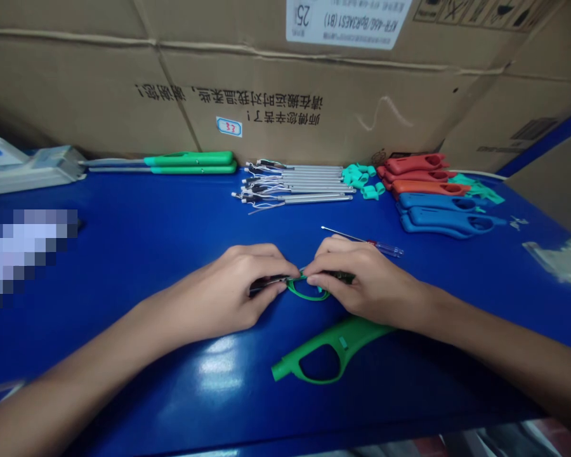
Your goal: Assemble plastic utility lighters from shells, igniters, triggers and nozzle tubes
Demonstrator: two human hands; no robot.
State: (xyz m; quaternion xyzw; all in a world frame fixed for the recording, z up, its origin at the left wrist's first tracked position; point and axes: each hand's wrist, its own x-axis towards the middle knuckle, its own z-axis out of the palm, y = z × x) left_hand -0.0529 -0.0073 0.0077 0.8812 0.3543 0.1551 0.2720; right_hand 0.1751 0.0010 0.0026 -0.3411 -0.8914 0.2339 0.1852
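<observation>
Green casing (308, 298) ran crosswise between the hands, about equally near both: the left hand (238, 285) pinched its left end and a dark slender part (269, 283), the right hand (368, 276) its right. Another green shell (356, 339) lay slanting on the desk (171, 387), bodyward.
</observation>
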